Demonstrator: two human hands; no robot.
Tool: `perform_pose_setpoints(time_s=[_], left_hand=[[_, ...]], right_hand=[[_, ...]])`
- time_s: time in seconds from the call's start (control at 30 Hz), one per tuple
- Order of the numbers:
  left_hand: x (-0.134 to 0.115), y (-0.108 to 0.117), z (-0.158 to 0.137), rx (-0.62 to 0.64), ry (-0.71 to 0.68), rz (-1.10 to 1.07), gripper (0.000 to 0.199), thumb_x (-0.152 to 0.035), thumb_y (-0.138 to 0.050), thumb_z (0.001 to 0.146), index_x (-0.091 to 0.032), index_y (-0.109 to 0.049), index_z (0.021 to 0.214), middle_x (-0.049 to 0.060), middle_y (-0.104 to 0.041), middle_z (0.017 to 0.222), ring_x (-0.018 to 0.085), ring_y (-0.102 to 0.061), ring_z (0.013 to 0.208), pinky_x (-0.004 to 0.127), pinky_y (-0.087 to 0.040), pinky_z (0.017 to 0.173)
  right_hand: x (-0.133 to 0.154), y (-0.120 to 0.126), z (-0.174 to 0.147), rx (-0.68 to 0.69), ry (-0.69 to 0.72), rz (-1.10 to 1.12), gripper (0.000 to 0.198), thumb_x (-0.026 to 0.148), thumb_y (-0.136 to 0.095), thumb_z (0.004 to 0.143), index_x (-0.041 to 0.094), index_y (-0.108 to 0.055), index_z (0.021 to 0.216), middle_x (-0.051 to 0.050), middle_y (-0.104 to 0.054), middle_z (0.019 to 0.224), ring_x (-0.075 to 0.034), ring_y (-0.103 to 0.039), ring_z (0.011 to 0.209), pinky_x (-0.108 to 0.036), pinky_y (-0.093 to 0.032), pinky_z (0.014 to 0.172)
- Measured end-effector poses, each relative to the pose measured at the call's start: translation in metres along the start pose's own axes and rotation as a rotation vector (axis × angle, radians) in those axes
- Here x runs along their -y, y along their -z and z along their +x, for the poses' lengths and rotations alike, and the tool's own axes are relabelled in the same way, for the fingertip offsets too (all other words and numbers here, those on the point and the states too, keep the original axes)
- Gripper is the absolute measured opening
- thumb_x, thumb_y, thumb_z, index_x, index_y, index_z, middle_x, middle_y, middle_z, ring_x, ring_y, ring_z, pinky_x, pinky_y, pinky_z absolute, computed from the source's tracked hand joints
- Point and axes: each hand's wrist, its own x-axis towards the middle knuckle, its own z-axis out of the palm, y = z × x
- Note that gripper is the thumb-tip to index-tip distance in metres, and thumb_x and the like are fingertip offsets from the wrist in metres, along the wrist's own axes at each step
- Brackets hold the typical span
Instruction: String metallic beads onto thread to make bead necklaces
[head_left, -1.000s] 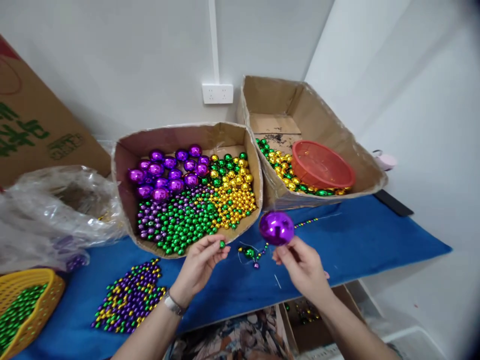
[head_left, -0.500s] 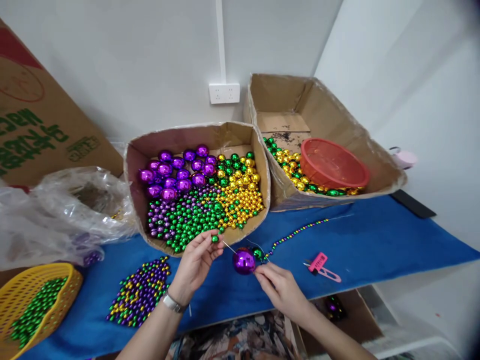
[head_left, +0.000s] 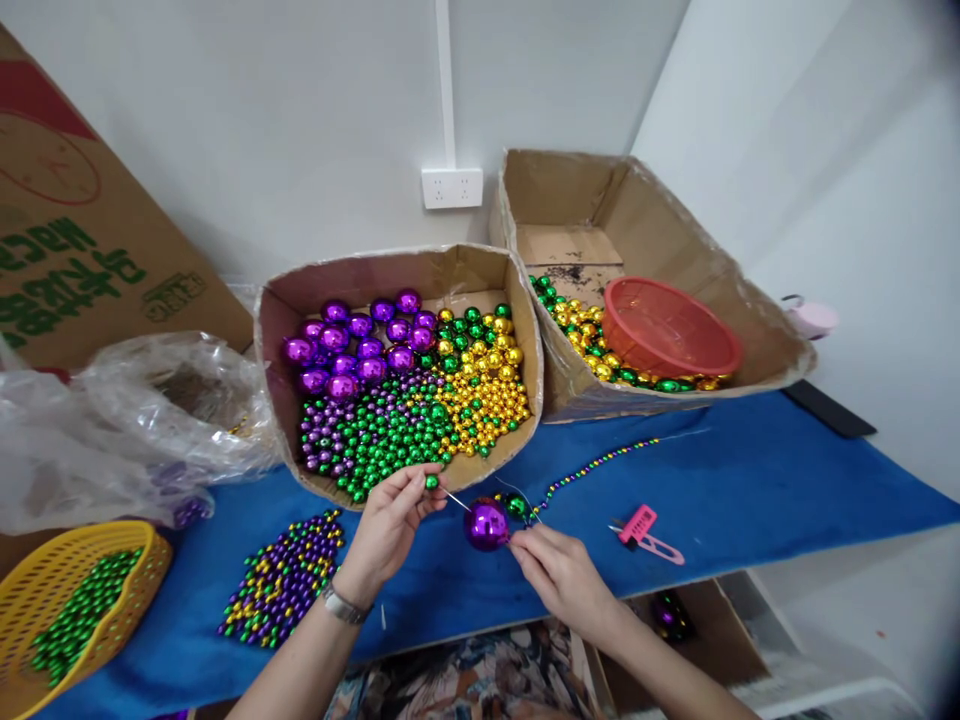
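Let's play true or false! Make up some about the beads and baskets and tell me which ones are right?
1. The left hand pinches a green bead. True.
2. The yellow basket holds purple beads. False: its beads are green.
3. A big purple ball is between the left hand and right hand. True.
4. The red basket sits outside the boxes. False: it's inside a cardboard box.
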Motion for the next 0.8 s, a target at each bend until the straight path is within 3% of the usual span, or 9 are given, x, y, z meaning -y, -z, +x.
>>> perform_pose_setpoints(time_s=[0.2,0.47,0.57,0.7,0.8], left_hand=[[0.001,0.007,-0.001,0.003,-0.064,0.148,0.034,-0.042,-0.067,0.080,-0.013,-0.071,0.099,0.009,-0.069,0.090,0.016,-0.063,0.079,0.027,-0.053,0.074],[-0.006,0.012,-0.007,0.049,-0.144,0.537,0.032,-0.041,-0.064,0.082,-0.018,-0.071,0.103,0.006,-0.071,0.093,0.017,-0.065,0.081,0.026,-0.052,0.076],[0.007,0.008,-0.010,0.055,-0.141,0.486,0.031,-0.037,-0.066,0.081,-0.020,-0.067,0.107,0.005,-0.071,0.093,0.016,-0.065,0.082,0.026,-0.052,0.075],[0.041,0.007,-0.013,-0.005,-0.107,0.406,0.021,-0.037,-0.070,0.077,-0.018,-0.070,0.085,0.009,-0.071,0.101,0.020,-0.065,0.089,0.028,-0.051,0.078],[0.051,0.010,-0.017,-0.044,-0.194,0.509,0.016,-0.034,-0.070,0.077,-0.018,-0.071,0.075,0.010,-0.071,0.104,0.023,-0.065,0.095,0.031,-0.050,0.083]], right_hand=[[-0.002,-0.003,-0.001,-0.003,0.040,-0.069,0.026,0.022,-0.035,0.100,0.020,-0.060,0.095,-0.004,-0.061,0.077,-0.017,-0.059,0.072,-0.028,-0.045,0.065],[-0.001,-0.001,0.002,0.014,0.039,-0.094,0.028,0.024,-0.034,0.100,0.020,-0.061,0.095,-0.004,-0.060,0.076,-0.017,-0.059,0.071,-0.027,-0.046,0.065],[-0.001,-0.013,0.002,-0.018,-0.005,-0.037,0.025,0.024,-0.036,0.099,0.021,-0.061,0.094,-0.004,-0.063,0.078,-0.017,-0.061,0.073,-0.027,-0.047,0.067],[-0.010,-0.044,-0.004,-0.021,-0.132,0.071,0.013,0.018,-0.043,0.095,0.020,-0.056,0.097,-0.003,-0.067,0.084,-0.016,-0.065,0.077,-0.025,-0.049,0.070],[-0.018,-0.050,-0.008,0.067,-0.182,-0.019,0.011,0.017,-0.047,0.092,0.020,-0.056,0.098,-0.004,-0.067,0.089,-0.017,-0.066,0.079,-0.026,-0.050,0.070]])
